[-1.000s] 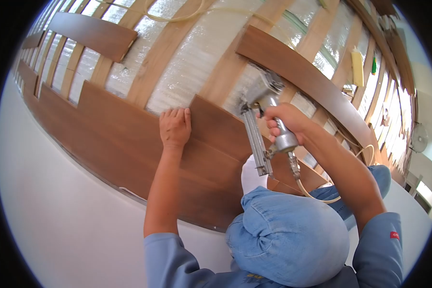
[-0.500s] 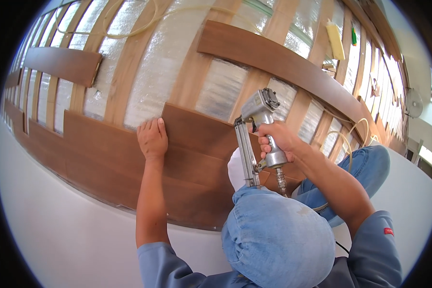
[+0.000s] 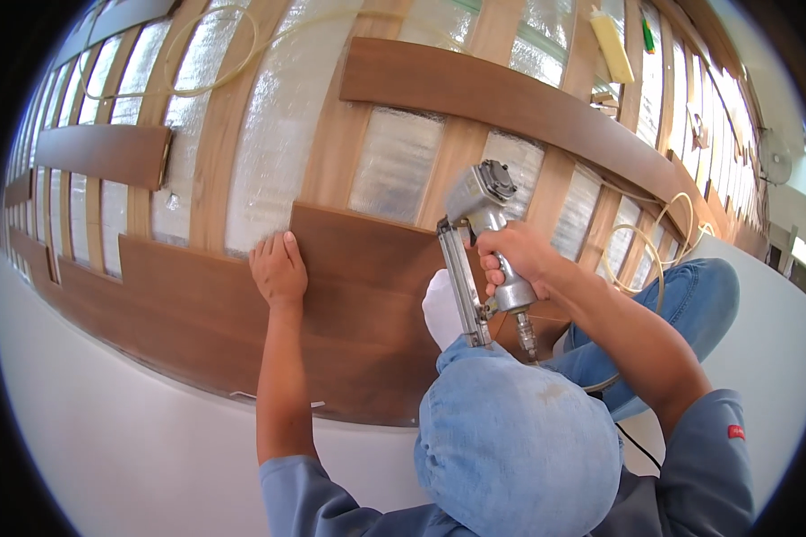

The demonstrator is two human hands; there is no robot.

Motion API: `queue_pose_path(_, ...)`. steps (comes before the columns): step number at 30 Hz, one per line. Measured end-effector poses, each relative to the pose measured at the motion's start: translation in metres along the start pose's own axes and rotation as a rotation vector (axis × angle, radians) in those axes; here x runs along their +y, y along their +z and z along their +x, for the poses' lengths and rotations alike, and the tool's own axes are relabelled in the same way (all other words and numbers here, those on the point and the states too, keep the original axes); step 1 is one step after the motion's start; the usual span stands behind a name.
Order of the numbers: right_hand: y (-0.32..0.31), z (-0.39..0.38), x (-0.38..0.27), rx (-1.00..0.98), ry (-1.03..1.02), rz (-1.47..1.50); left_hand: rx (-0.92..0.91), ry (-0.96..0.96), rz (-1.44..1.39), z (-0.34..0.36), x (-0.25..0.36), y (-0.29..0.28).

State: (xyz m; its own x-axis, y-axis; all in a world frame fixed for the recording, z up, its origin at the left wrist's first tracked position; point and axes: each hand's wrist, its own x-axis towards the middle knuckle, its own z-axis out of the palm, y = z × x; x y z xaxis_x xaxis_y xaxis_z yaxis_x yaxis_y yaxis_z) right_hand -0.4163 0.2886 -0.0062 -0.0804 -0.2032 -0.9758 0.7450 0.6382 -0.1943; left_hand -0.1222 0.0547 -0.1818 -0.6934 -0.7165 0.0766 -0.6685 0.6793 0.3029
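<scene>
My left hand (image 3: 278, 268) rests flat on the brown floorboards, its fingertips by the upper edge, next to the left end of a raised-row floorboard (image 3: 358, 242). It holds nothing. In my right hand (image 3: 515, 259) is a silver nail gun (image 3: 482, 199), gripped by its handle, with an air hose fitting at the handle's lower end. The gun's long magazine (image 3: 461, 282) slants down toward a blue cloth cap (image 3: 519, 430). Where the gun's nose meets anything cannot be seen. Beside the magazine is a white-socked foot (image 3: 442, 309).
Pale wooden battens (image 3: 335, 161) cross silvery foil sheeting (image 3: 278, 134). A loose brown floorboard (image 3: 493, 89) lies across them, and a shorter board (image 3: 103, 154) at left. A yellow bottle (image 3: 611, 45), a green-handled tool (image 3: 648, 36) and a looping hose (image 3: 208, 89) lie farther off.
The view has shifted slightly, so the boards and battens sit a little farther left. My left hand stays by the board's end, and my right hand keeps hold of the nail gun.
</scene>
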Motion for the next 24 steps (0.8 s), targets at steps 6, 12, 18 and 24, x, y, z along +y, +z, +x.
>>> queue_pose_path(6, -0.019, 0.001, 0.013, -0.005, 0.009, 0.062, 0.010, 0.012, 0.019, 0.001, 0.001, 0.004)
queue_pose_path(12, -0.030, 0.004, 0.015, -0.019, -0.009, 0.025, 0.021, 0.006, 0.034, -0.002, -0.001, 0.003)
queue_pose_path(18, -0.038, 0.004, 0.014, -0.059, -0.035, -0.056, 0.002, 0.007, 0.007, 0.001, 0.002, 0.004)
queue_pose_path(24, -0.093, -0.012, 0.024, 0.020, -0.010, -0.149, -0.063, 0.024, 0.039, 0.004, 0.001, 0.000)
